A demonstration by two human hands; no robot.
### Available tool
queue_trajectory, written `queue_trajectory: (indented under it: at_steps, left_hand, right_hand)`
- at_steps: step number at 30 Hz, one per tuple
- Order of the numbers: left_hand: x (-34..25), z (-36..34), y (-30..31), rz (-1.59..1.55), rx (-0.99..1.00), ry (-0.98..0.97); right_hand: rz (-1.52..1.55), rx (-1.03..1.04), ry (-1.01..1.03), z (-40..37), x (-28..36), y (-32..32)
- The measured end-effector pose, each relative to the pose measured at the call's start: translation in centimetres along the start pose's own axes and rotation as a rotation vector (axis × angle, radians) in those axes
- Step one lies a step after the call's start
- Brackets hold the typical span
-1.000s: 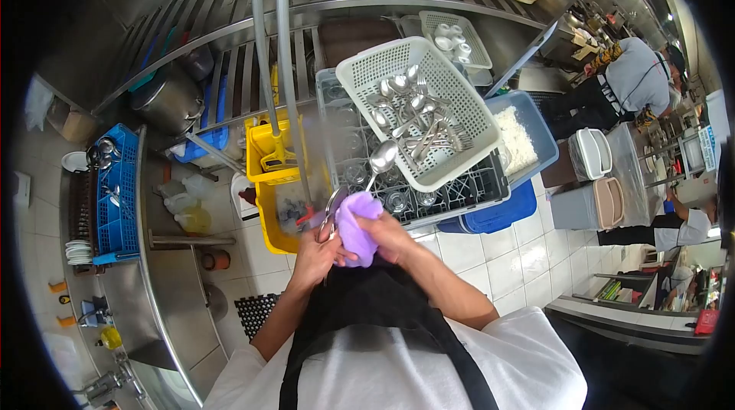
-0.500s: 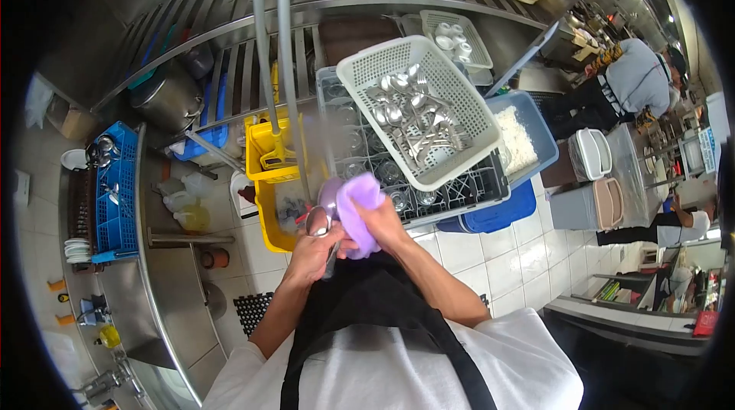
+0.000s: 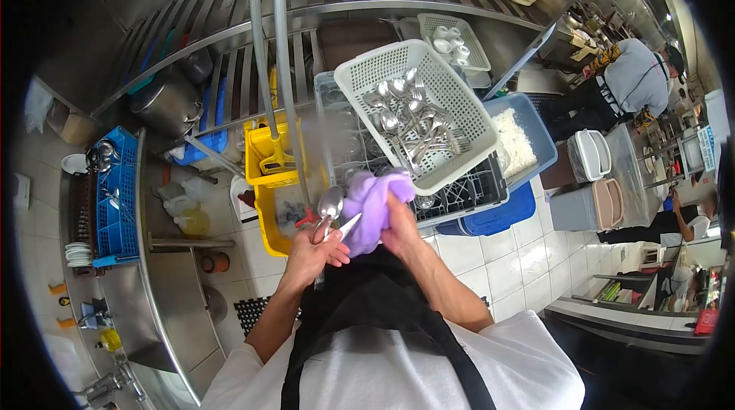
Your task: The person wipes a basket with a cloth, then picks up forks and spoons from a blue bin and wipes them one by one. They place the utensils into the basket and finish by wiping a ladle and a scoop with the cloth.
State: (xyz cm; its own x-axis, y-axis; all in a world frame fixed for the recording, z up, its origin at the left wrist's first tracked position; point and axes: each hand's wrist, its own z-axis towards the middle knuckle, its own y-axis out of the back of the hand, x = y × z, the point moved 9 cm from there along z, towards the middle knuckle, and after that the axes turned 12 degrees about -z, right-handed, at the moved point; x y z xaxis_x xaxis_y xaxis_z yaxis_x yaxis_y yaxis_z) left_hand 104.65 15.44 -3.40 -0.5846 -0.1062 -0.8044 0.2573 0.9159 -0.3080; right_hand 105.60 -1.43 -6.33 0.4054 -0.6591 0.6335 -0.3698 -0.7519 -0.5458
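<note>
My left hand (image 3: 312,254) is closed round some metal spoons (image 3: 330,204), their bowls pointing up and away from me. My right hand (image 3: 400,228) grips a bunched purple cloth (image 3: 367,207), which lies against the cutlery between my two hands. Just beyond them, a pale perforated basket (image 3: 355,77) holds loose spoons and forks (image 3: 419,119). It rests tilted on a grey glass rack (image 3: 459,207) with glasses in its compartments.
A yellow mop bucket (image 3: 268,218) stands left of the rack. Blue cutlery basket (image 3: 116,203) sits on the left counter. Right of the rack are a blue-grey tub (image 3: 545,138) and bins (image 3: 586,207). One person (image 3: 632,81) stands at the upper right, another (image 3: 689,226) below.
My right hand has moved slightly right and up with the purple cloth, which is now bunched differently. The spoons in my left hand show more clearly, raised a little.
</note>
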Motion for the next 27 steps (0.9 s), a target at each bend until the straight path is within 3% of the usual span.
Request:
queue_trajectory:
  at_steps: [1, 2, 5, 7, 9, 12, 15, 17, 19, 21, 23, 25, 27]
  left_hand:
    - [0.3, 0.3, -0.1, -0.007, -0.002, -0.001]
    - [0.1, 0.6, -0.3, -0.010, 0.005, -0.042]
    - [0.0, 0.3, -0.6, -0.055, 0.040, -0.049]
    - [0.3, -0.1, -1.2, -0.322, 0.105, 0.001]
    - [-0.3, -0.4, -1.1, -0.324, 0.090, -0.034]
    - [-0.6, -0.1, -0.1, -0.246, 0.048, -0.093]
    - [-0.1, 0.0, -0.6, -0.236, 0.087, -0.028]
    - [-0.3, -0.1, -1.5, -0.219, 0.060, -0.018]
    - [-0.5, -0.4, -2.3, -0.174, 0.098, 0.006]
    - [-1.2, -0.8, -2.3, -0.172, 0.090, 0.031]
    - [-1.9, -0.4, -2.1, -0.152, 0.029, 0.025]
    - [-1.3, 0.2, -2.1, -0.164, 0.049, -0.034]
    - [-0.8, 0.2, -2.9, -0.147, 0.102, -0.023]
  right_hand:
    - [-0.069, 0.003, -0.064, -0.8, -1.7, -0.1]
    - [-0.191, 0.263, -0.142, -1.7, -4.3, -2.4]
    - [-0.546, 0.133, -0.051, -2.0, -0.8, -2.4]
    - [-0.805, -0.045, 0.198, 1.9, 3.0, 0.4]
    - [-0.529, -0.254, 0.257, 2.7, 6.7, 2.4]
    - [-0.583, -0.200, 0.349, 1.2, 7.6, 1.9]
    - [-0.287, 0.056, 0.071, -0.1, 0.7, -0.3]
    - [-0.536, 0.243, 0.145, -0.7, -0.8, -3.4]
    - [-0.585, 0.091, 0.265, 0.0, 2.2, -3.8]
    - [-0.134, 0.037, 0.210, 0.3, 2.8, -3.7]
    - [-0.025, 0.086, 0.015, -1.4, 0.9, -4.6]
    - [-0.229, 0.298, 0.013, -1.2, -1.4, -5.1]
    - [-0.290, 0.138, 0.101, 0.8, 0.0, -2.7]
